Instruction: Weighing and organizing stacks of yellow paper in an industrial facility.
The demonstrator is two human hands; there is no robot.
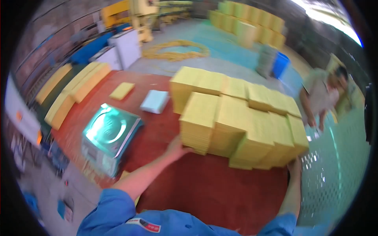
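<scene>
Tall stacks of yellow paper sheets (258, 133) stand in two rows on a red-brown tabletop (220, 192). At the left end of the near row, my left hand (179, 149) presses against the lower edge of a stack, its fingers curled by the corner. My right hand (294, 167) sits at the opposite end, low on the last stack, with its fingers mostly hidden. Between them the two hands clasp the near row, whose front faces are uneven. The far row of yellow paper (199, 80) stands directly behind it.
Left on the table is a digital scale (110, 131) with a shiny pan. Beyond it lie a small yellow pad (122, 91) and a pale blue block (154, 101). More yellow stacks (84, 84) line the left edge. A co-worker (321, 94) stands at right by a perforated green panel (334, 169).
</scene>
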